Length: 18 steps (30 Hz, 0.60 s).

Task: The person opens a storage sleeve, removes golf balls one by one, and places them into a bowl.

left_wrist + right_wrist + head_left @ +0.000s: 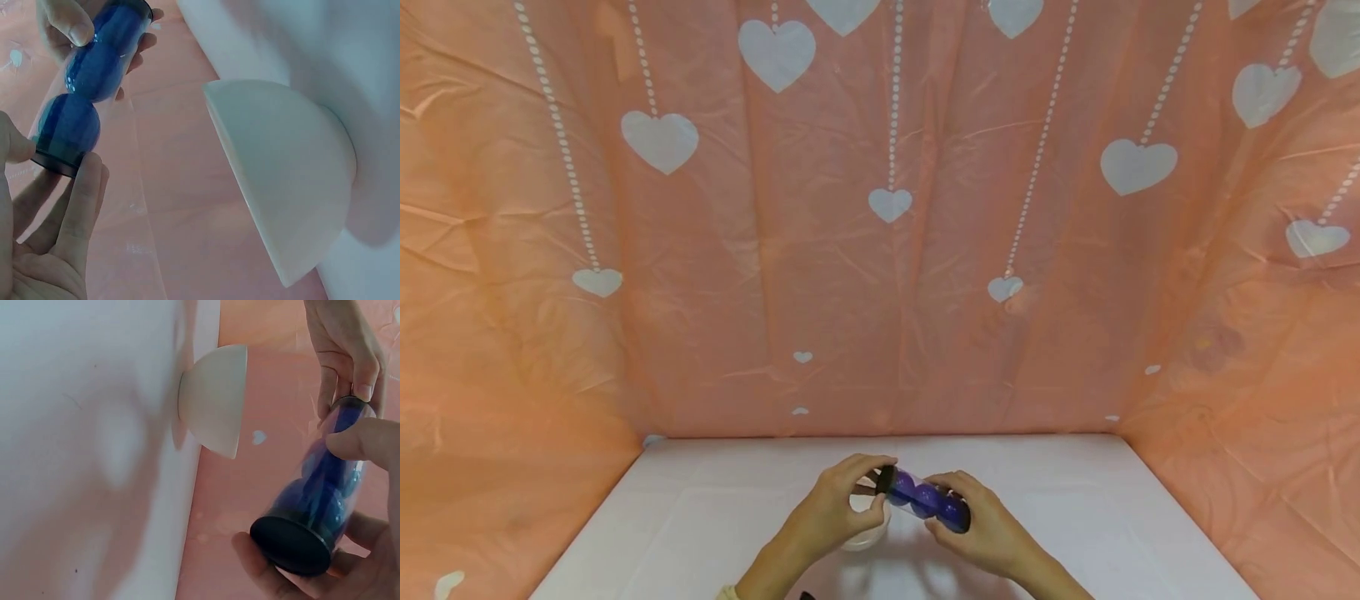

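My left hand [837,504] and right hand [983,531] grip a clear tube [924,500] holding three balls [95,72]; below my grip stands a white bowl [287,169].

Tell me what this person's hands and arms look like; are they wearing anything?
The bare, slender-fingered left hand and bare right hand show no gloves or rings. A pale yellowish sleeve edge shows on the left forearm at the head view's bottom. The right forearm is uncovered up to the picture's edge.
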Motion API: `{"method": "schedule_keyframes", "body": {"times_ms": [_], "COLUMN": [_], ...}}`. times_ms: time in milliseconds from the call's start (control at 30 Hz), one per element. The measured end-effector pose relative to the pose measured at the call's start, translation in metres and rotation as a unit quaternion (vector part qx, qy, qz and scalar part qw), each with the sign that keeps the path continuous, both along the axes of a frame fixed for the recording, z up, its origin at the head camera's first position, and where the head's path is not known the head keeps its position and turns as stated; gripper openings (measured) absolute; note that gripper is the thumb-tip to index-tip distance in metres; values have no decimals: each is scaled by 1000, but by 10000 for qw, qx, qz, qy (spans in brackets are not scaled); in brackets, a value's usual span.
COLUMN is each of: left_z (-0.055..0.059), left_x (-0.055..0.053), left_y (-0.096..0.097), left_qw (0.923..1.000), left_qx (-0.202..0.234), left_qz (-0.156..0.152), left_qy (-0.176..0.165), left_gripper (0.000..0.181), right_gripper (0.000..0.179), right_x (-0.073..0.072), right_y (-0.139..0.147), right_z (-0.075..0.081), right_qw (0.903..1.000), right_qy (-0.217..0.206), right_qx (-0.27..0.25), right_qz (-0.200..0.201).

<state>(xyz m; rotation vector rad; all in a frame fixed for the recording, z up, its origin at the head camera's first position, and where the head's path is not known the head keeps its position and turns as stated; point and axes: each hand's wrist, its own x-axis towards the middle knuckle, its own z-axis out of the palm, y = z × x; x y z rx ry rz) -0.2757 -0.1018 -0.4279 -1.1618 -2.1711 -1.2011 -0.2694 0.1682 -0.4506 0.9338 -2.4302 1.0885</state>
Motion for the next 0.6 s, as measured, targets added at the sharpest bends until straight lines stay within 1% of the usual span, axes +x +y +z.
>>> {"method": "schedule_keyframes", "body": {"times_ms": [100, 167, 233, 333, 400, 467, 533, 600], "left_z": [-1, -1, -1, 0, 0, 0, 0, -1], "left_x": [0, -1, -1, -2, -2, -2, -1, 0], "left_y": [0, -1, -1, -3, -5, -6, -7, -8], "left_qw": [9997, 9996, 9997, 9999, 9994, 9982, 9959, 9913], "left_qx": [8, 8, -13, -130, -310, -550, -823, -1124], "left_qz": [154, 193, 174, 108, 110, 150, 292, 523], "left_qy": [-181, -218, -159, 38, 138, 193, 226, 441], "left_gripper": [58, 57, 56, 58, 61, 64, 65, 68], "right_gripper": [49, 52, 53, 50, 47, 46, 46, 46], "right_x": [-1, 0, 0, -1, -1, -1, -1, -1], "right_y": [0, 1, 1, 1, 1, 1, 2, 2], "right_z": [-2, -3, -3, -1, 0, 0, 0, 1], "right_qw": [10000, 10000, 10000, 9997, 9996, 9996, 9994, 9993], "right_qy": [-26, -40, 15, 102, 81, -29, -124, -173], "right_qx": [14, 30, 24, 34, 94, 169, 249, 304], "right_qz": [61, 26, -72, -199, -236, -221, -200, -163]}}
